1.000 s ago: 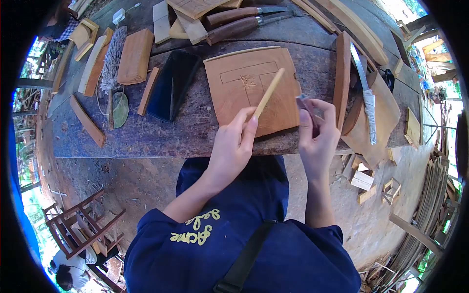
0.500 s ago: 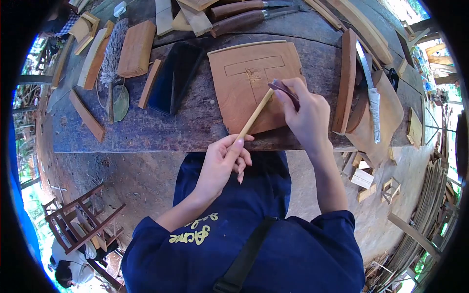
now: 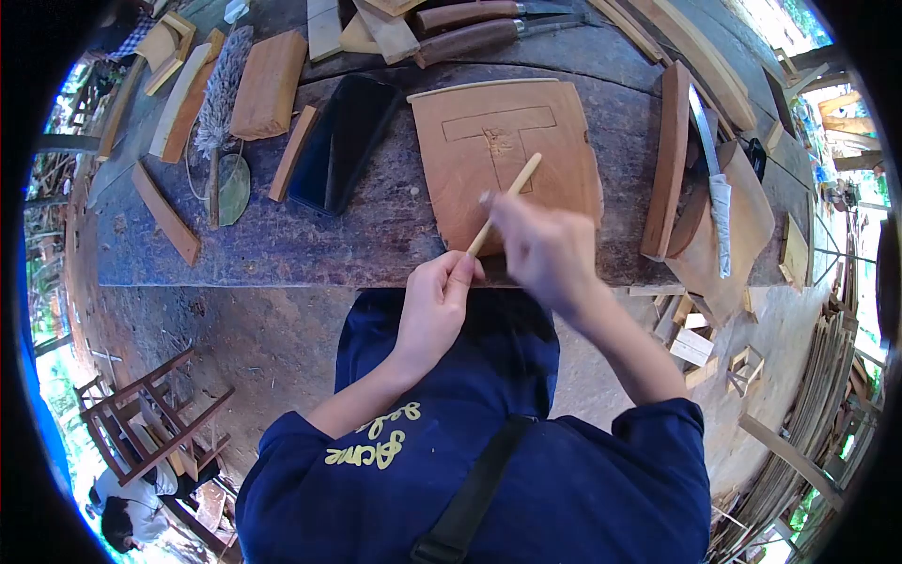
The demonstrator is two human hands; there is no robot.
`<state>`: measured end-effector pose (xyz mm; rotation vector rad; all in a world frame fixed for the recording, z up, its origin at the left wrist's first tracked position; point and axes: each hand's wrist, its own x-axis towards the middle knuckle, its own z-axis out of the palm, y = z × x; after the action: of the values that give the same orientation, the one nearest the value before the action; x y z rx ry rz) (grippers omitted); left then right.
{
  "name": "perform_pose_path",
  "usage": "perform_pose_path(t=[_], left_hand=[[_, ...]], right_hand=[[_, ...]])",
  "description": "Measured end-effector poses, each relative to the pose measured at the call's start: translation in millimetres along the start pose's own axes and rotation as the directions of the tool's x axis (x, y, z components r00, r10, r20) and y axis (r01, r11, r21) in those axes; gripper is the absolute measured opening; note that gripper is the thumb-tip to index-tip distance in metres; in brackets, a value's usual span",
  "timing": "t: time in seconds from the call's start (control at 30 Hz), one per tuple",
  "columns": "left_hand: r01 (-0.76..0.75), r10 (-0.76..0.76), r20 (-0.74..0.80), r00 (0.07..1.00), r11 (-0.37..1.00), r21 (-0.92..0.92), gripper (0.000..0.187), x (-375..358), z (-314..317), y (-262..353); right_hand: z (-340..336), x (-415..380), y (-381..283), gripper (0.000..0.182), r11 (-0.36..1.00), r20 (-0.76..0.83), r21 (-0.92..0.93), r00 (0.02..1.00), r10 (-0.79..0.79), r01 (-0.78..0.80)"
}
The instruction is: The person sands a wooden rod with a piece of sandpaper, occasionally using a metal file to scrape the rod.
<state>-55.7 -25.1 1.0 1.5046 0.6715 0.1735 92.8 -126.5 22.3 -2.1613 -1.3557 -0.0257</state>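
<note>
The left hand is closed on the lower end of a slim wooden stick. The right hand, blurred, is curled at the stick's middle; what it grips I cannot tell. The stick slants above a marked board on the counter. Judged light, stiff and snappable if bent; best held near the lower end.
</note>
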Motion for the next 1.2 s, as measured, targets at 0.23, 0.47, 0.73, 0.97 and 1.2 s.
perform_pose_path(t=[0.23,0.47,0.73,0.97,1.2], left_hand=[[0.009,-0.009,0.000,1.000,1.000,0.029,0.031,3,-3,5],[-0.040,0.038,0.045,0.998,0.999,0.035,0.031,8,-7,-3],[-0.073,0.072,0.017,0.997,0.992,0.106,0.028,10,-2,0],[-0.260,0.276,-0.048,0.960,0.942,0.213,0.029,13,3,-10],[-0.054,0.054,0.000,0.999,0.997,0.048,0.030,8,0,6]], right_hand=[[-2,28,30,0.014,0.987,-0.180,-0.114,0.979,0.092,-0.114],[-6,18,19,0.014,0.989,0.002,-0.122,0.997,0.083,-0.083],[-2,5,4,0.013,0.999,0.039,-0.050,0.999,0.020,-0.018],[7,-2,-9,0.014,1.000,-0.034,0.014,0.999,-0.007,0.008],[3,29,27,0.006,0.968,-0.175,-0.055,0.957,0.233,-0.246]])
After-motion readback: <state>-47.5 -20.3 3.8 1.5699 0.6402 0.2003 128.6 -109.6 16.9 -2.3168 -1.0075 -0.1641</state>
